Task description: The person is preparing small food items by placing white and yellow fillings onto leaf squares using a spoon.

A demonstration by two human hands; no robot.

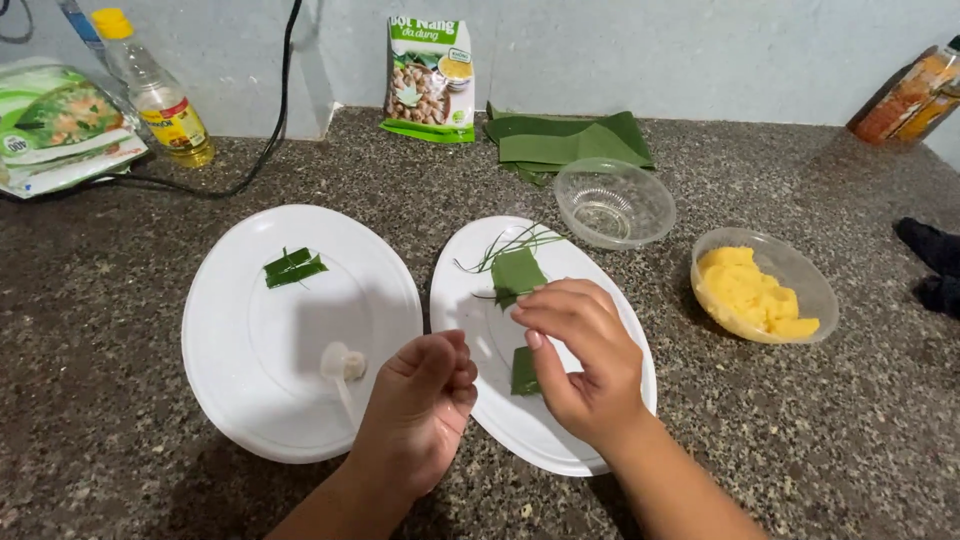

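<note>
Green folded leaf strip [517, 274], a flat piece lying on the right-hand white oval plastic plate [470, 330], sits at about twelve o'clock from the right hand [580, 355]. That hand hovers over the plate with thumb and fingertips pinched together just at the strip's lower edge; whether they grip the leaf or a thin fibre I cannot tell. The left hand [420, 410] is curled into a loose fist at the gap between the two plates, apart from the right hand, and nothing shows clearly in it. A second small leaf piece [524, 372] lies partly hidden under the right hand.

By my reading the step in hand is folding or tying a leaf wrapper; the next move would call for a fine pinch and steadying the strip flat.

At ten o'clock, the left white oval plate [230, 400] carries a folded leaf parcel [293, 267] and a small white plastic spoon [342, 365]. At two o'clock stand a clear plastic bowl of yellow paste [760, 290] and an empty clear plastic bowl [613, 203].

Farther back, on the dark speckled stone counter [800, 450], lie stacked green leaves [570, 142], a green food packet [430, 80] and an oil bottle with yellow cap [155, 95] against a pale wall.
</note>
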